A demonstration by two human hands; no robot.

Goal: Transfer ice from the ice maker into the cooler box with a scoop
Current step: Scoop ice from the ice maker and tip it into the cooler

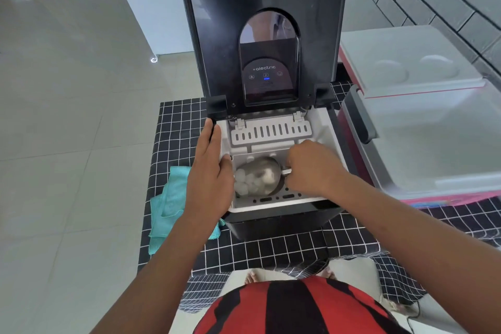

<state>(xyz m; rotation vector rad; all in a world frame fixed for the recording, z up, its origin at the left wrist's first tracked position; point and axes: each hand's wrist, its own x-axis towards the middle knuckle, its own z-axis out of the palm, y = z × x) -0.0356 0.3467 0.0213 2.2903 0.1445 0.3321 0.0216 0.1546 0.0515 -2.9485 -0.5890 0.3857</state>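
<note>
Our right hand [311, 168] clamps its fingers on the handle of the metal scoop [261, 176], whose bowl holds ice [245, 183] inside the open ice maker [271, 122]. Our left hand [208, 168] lies flat, fingers together, on its rim. The cooler box [423, 116] stands just beyond our right fingers.

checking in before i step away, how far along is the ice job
Done: the ice maker lid is up and the cooler box beside it is open. In hand: the right hand holds the scoop by its handle inside the ice basket, with ice already in its bowl; the left hand rests on the maker's left rim. Left: lift the scoop and carry it right to the cooler, where no ice can be made out.
</note>
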